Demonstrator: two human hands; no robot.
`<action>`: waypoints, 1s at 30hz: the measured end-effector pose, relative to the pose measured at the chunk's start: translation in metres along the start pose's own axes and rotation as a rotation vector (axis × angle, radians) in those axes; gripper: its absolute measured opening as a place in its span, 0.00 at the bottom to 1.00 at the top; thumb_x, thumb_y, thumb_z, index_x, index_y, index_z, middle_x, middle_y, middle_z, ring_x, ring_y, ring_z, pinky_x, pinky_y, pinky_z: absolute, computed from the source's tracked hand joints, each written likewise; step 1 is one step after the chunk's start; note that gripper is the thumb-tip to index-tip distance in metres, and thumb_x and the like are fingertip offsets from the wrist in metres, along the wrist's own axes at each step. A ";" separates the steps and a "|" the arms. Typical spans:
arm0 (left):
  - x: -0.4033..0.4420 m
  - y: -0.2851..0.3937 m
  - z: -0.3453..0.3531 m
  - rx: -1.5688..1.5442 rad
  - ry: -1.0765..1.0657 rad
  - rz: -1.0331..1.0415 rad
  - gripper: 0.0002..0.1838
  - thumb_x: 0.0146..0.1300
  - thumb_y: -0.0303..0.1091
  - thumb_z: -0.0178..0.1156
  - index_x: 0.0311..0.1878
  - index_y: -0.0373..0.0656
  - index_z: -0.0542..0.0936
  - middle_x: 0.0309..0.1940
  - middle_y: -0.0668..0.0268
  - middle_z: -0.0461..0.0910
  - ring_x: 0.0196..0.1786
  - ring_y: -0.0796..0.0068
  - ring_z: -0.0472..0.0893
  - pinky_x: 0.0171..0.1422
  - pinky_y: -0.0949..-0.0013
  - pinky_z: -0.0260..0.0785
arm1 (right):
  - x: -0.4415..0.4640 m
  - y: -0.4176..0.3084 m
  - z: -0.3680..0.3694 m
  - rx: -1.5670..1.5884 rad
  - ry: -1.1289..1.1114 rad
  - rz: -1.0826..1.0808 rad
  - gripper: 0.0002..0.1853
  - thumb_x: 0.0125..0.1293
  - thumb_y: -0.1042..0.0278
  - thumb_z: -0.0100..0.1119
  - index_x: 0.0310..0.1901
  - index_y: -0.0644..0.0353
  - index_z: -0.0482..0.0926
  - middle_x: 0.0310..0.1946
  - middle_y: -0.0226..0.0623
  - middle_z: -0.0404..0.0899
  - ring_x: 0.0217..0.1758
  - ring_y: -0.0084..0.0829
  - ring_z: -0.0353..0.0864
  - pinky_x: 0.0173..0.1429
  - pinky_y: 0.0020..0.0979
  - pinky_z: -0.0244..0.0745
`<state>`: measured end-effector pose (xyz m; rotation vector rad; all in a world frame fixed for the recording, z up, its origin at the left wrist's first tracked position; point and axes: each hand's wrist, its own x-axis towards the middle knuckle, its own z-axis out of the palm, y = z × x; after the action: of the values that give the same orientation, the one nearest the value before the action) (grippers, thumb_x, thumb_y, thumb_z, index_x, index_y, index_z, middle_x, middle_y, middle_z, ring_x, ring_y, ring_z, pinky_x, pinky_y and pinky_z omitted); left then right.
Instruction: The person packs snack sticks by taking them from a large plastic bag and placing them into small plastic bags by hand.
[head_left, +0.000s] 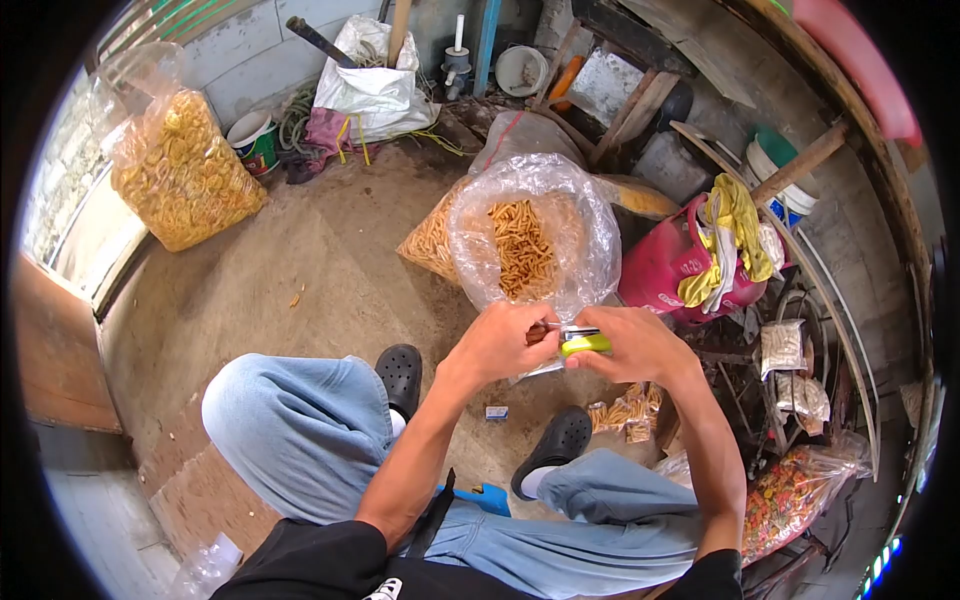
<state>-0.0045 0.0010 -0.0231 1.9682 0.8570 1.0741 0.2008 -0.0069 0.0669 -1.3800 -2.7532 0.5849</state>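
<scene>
In front of the large open plastic bag of snack sticks, my two hands meet. My right hand is wrapped round a lime-green stapler, its metal jaw pointing at my left hand. My left hand is closed in a pinch on a small clear plastic packet with something brown inside. Most of that packet is hidden by the fingers. The stapler's tip is right by the packet's edge; whether it touches, I cannot tell. On the floor below lies a small blue-and-white box.
Several filled snack packets lie by my right shoe. A big bag of yellow chips stands at the far left. To the right are a pink tub with cloths over it and a bag of colourful snacks. A white sack stands against the wall.
</scene>
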 end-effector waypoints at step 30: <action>-0.003 -0.032 0.014 -0.216 0.165 -0.295 0.08 0.60 0.29 0.60 0.40 0.36 0.78 0.26 0.67 0.80 0.28 0.86 0.75 0.32 0.76 0.69 | 0.025 0.080 0.097 0.668 -0.037 0.356 0.31 0.62 0.36 0.55 0.48 0.61 0.76 0.37 0.41 0.79 0.39 0.33 0.77 0.45 0.36 0.71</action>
<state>-0.0005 0.0114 -0.0563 1.5366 1.0362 1.1121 0.2311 0.0244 -0.0543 -1.6485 -2.0077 1.3863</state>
